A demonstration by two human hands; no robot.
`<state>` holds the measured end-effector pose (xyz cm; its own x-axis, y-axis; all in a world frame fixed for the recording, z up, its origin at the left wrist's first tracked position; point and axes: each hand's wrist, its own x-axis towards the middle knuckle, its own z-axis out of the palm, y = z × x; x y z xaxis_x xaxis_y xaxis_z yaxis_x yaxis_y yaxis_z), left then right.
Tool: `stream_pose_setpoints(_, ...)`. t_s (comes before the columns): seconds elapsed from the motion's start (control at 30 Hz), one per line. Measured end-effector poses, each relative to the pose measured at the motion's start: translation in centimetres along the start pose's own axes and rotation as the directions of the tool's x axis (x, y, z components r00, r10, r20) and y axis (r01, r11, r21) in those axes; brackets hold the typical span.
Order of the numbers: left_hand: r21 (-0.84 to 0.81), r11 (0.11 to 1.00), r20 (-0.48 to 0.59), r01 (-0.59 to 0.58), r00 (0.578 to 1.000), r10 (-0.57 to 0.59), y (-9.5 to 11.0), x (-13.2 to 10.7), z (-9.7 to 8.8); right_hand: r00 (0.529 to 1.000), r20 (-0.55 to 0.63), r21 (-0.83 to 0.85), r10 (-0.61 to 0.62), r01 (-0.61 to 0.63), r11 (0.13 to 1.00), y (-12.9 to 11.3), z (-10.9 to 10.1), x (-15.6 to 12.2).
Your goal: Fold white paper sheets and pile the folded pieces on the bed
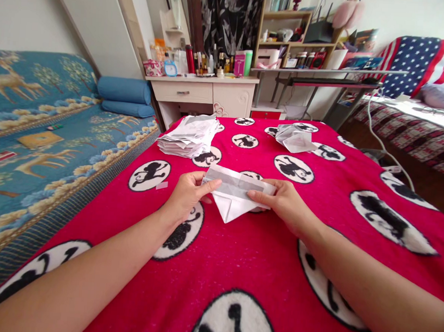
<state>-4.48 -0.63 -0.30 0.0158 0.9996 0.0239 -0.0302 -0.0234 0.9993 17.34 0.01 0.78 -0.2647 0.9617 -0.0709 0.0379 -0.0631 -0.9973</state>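
Note:
A partly folded sheet of paper [231,184] is held up over the red blanket, a grey printed band across its top and a white triangular point facing me. My left hand [190,193] pinches its left end, thumb on top and fingers behind. At the other end my right hand [280,195] grips it, the thumb lying flat on the grey band. Beyond my left hand lies a thick stack of papers [190,134]. Past my right hand are a few folded paper pieces [295,138]. A small paper scrap [162,185] rests left of my left hand.
The red blanket [219,271] with monkey patterns covers the surface under my hands. A blue patterned sofa [50,150] runs along the left. A white dresser [189,92] with bottles stands behind, beside a desk [313,80]. A bed [427,138] is at right.

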Motion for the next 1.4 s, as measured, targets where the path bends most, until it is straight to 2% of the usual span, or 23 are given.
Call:
stream_pose_setpoints(0.07, 0.09, 0.995, 0.052, 0.043, 0.998, -0.048, 0.2, 0.0, -0.2, 1.0, -0.017, -0.007, -0.01, 0.01, 1.0, -0.2, -0.7, 0.4)
stream_pose_setpoints(0.17, 0.312, 0.948, 0.094, 0.06, 0.991, -0.094, 0.2, 0.0, -0.3, 0.999, -0.037, -0.154, -0.017, 0.011, 0.988, -0.3, -1.8, 1.0)
stream_pose_setpoints(0.27, 0.516, 0.853, 0.105, -0.079, 0.994, 0.029, -0.1, 0.2, -0.4, 0.998, -0.019, -0.38, -0.056, 0.045, 0.924, 0.1, -2.6, 1.5)
stream_pose_setpoints(0.33, 0.604, 0.779, 0.093, -0.167, 0.986, 0.139, -0.4, 0.2, -0.4, 0.993, -0.029, -0.556, -0.117, 0.082, 0.827, 0.4, -2.7, 1.5)
stream_pose_setpoints(0.4, 0.658, 0.73, 0.059, -0.186, 0.979, 0.196, -0.7, 0.2, -0.4, 0.983, -0.057, -0.705, -0.174, 0.084, 0.705, 0.6, -2.6, 1.4)
stream_pose_setpoints(0.47, 0.67, 0.72, 0.046, -0.179, 0.979, 0.2, -0.8, 0.2, -0.5, 0.972, -0.085, -0.807, -0.219, 0.061, 0.588, 0.7, -2.3, 1.1)
stream_pose_setpoints(0.57, 0.63, 0.758, 0.061, -0.167, 0.984, 0.167, -0.8, 0.2, -0.7, 0.949, -0.111, -0.912, -0.297, 0.022, 0.409, 0.7, -1.9, 0.5)
stream_pose_setpoints(0.63, 0.595, 0.79, 0.078, -0.147, 0.989, 0.125, -0.6, 0.3, -0.9, 0.932, -0.105, -0.946, -0.348, 0.014, 0.323, 0.7, -1.7, 0.2)
stream_pose_setpoints(0.77, 0.56, 0.821, 0.123, -0.111, 0.991, 0.049, 0.1, 0.0, -1.1, 0.889, -0.059, -0.976, -0.453, 0.044, 0.213, 0.6, -1.4, -0.2)
stream_pose_setpoints(0.87, 0.566, 0.817, 0.144, -0.11, 0.989, 0.033, 0.5, -0.3, -1.0, 0.868, 0.045, -0.983, -0.495, 0.126, 0.132, 0.3, -1.0, -0.6)
stream_pose_setpoints(0.97, 0.541, 0.833, 0.147, -0.117, 0.988, 0.043, 0.5, -0.5, -0.9, 0.883, 0.184, -0.961, -0.432, 0.254, 0.11, 0.2, -0.5, -1.2)
stream_pose_setpoints(1.07, 0.508, 0.853, 0.146, -0.12, 0.988, 0.052, 0.2, -0.5, -0.9, 0.895, 0.243, -0.948, -0.375, 0.301, 0.103, 0.4, 0.2, -2.0)
stream_pose_setpoints(1.13, 0.516, 0.847, 0.147, -0.129, 0.987, 0.061, -0.2, -0.3, -0.9, 0.892, 0.284, -0.949, -0.352, 0.313, 0.028, 0.6, 1.0, -2.7)
stream_pose_setpoints(1.27, 0.585, 0.802, 0.118, -0.116, 0.991, 0.057, -1.0, 0.0, -1.0, 0.886, 0.348, -0.933, -0.306, 0.295, -0.207, 0.6, 2.8, -4.0)
stream_pose_setpoints(1.4, 0.649, 0.757, 0.098, -0.075, 0.995, 0.015, -1.3, 0.1, -1.0, 0.899, 0.342, -0.919, -0.272, 0.261, -0.294, 1.0, 4.0, -4.9)
